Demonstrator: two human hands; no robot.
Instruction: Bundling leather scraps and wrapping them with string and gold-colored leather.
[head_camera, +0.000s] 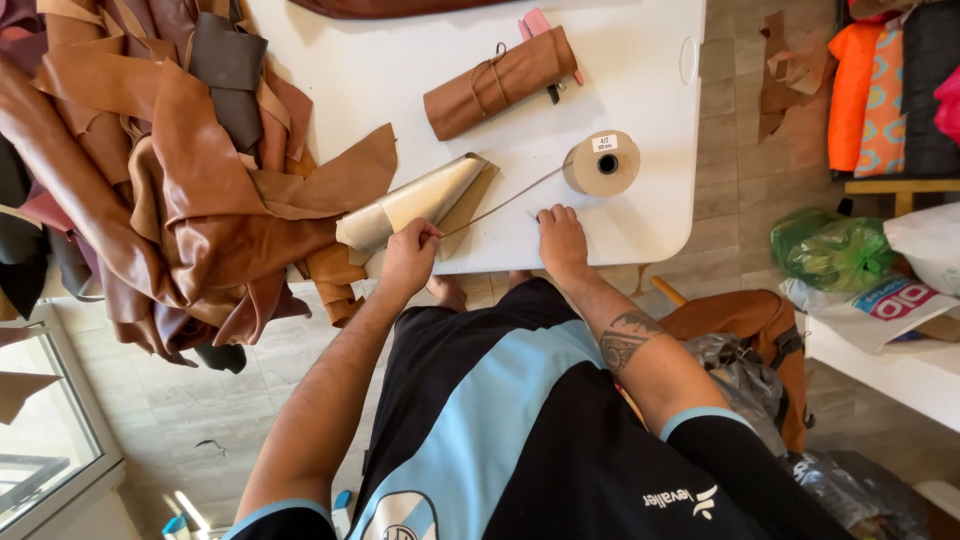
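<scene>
left hand (408, 255) pinches my thread (500, 207), running up-right to the spool (601, 163); right hand (561, 238) flat, nearer it.

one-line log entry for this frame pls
left hand: pinching thread taut | right hand: flat on table edge | thread runs to spool | rolled leather beside left hand

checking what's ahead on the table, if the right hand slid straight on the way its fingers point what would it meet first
The right hand lies flat at the white table edge, fingers pointing away and a little to the right. Straight on, it would probably meet the spool of cord first; only bare tabletop shows in between.
</scene>
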